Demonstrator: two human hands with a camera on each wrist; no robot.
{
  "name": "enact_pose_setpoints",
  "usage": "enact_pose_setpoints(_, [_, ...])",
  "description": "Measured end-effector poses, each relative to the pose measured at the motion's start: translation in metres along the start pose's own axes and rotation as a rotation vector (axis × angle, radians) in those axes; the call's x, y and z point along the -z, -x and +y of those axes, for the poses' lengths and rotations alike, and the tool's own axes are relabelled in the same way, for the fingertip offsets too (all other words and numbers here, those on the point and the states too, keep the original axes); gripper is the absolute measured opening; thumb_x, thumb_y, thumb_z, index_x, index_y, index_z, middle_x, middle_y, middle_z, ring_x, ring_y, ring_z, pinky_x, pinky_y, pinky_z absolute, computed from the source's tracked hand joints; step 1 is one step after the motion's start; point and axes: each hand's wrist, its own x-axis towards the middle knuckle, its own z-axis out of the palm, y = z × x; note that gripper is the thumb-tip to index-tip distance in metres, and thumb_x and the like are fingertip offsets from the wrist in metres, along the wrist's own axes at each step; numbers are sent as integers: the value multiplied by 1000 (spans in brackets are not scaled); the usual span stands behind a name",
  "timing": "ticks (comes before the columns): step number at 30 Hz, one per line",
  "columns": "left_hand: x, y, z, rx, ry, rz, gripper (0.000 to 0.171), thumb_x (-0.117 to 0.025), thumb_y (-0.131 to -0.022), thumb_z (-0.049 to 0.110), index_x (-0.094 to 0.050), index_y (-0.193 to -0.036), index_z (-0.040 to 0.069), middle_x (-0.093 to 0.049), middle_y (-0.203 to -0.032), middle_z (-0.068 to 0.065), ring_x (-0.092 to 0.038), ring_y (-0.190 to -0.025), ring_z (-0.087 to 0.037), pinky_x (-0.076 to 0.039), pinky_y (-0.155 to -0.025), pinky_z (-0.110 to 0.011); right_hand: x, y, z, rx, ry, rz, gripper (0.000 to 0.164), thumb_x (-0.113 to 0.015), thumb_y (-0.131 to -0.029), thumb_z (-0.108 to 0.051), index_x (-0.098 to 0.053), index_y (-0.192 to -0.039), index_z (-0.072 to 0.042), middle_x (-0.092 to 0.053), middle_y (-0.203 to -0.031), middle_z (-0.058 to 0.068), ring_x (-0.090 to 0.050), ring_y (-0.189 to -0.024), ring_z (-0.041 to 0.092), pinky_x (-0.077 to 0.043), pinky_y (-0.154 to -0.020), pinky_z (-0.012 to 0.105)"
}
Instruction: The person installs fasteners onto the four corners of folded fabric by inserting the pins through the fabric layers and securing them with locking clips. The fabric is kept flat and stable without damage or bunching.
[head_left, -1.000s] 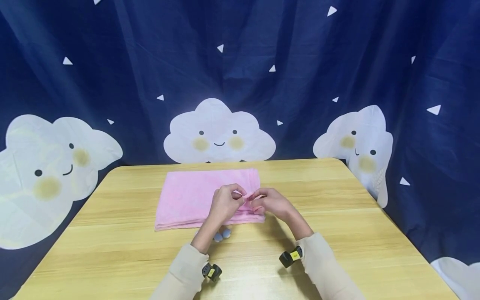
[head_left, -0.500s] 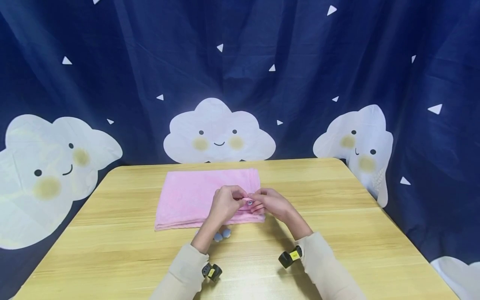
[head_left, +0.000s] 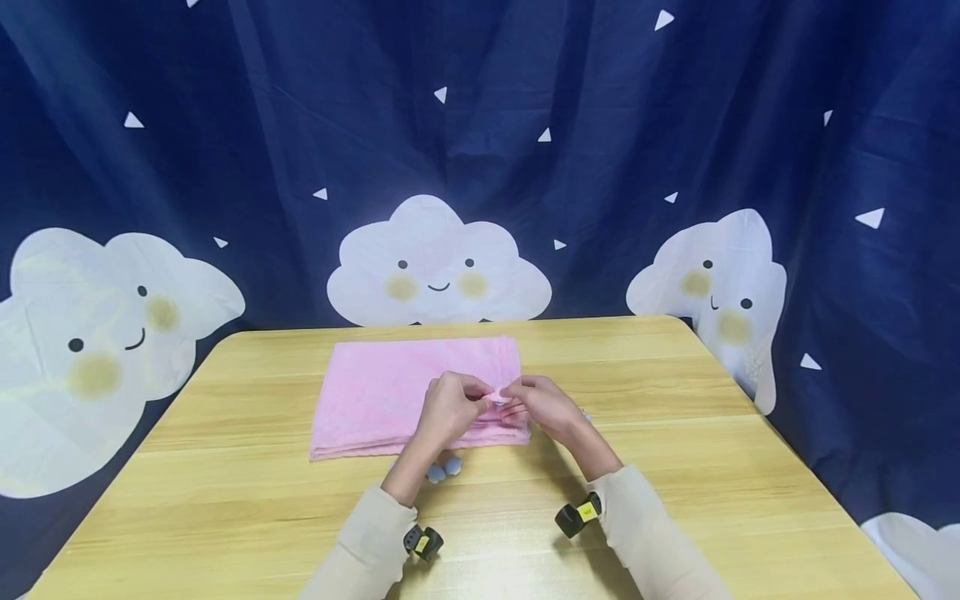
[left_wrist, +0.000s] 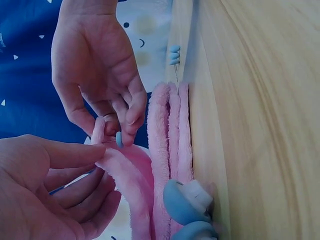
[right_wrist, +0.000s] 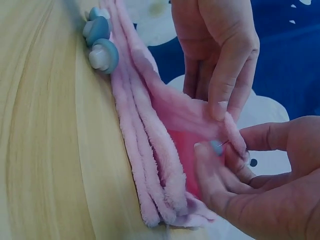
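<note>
A folded pink fleece blanket [head_left: 390, 383] lies flat on the table. My left hand [head_left: 450, 408] pinches its lifted edge between thumb and fingers near the right side. Facing it, my right hand [head_left: 549, 407] pinches the same edge a little further along. At the right fingertips, a thin metal pin with a small blue disc [left_wrist: 119, 139] meets the raised edge; how deep it goes in the cloth is hidden. In the right wrist view the right thumb is close to this blue disc [right_wrist: 216, 146], inside the fold.
Blue and white mushroom-shaped pieces [head_left: 444, 469] lie at the blanket's front edge, partly behind the left forearm. Small blue pieces on a thin wire [left_wrist: 174, 55] show beyond the blanket. The wooden table [head_left: 675, 467] backs onto a blue curtain [head_left: 480, 167] with clouds.
Both hands stay nearly in place, with slight finger movement. The small disc at the fingertips came into view half a second ago. A small blue piece now shows behind my right wrist.
</note>
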Motion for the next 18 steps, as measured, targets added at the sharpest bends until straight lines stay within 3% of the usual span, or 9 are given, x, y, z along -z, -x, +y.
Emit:
enact_pose_setpoints(12, [0,0,-1,-34,-4,15,14,-78,-80,0,-82,-88,10,-79,-86,-3,-75,-84,-18,-58,-80,-38,-3,-2,2,14,-99,69,14,-54,-94,-1,-55,-104,8,-64,-89,9,-67,-76,16,-60,-77,27])
enact_pose_setpoints(18, [0,0,-1,-39,-1,14,14,-77,-80,0,-82,-89,10,-80,-88,-3,-75,-87,-19,-58,-81,-39,-2,-3,3,28,-88,61,11,-55,-93,0,-59,-100,9,-66,-89,9,-68,-76,16,-60,-78,29])
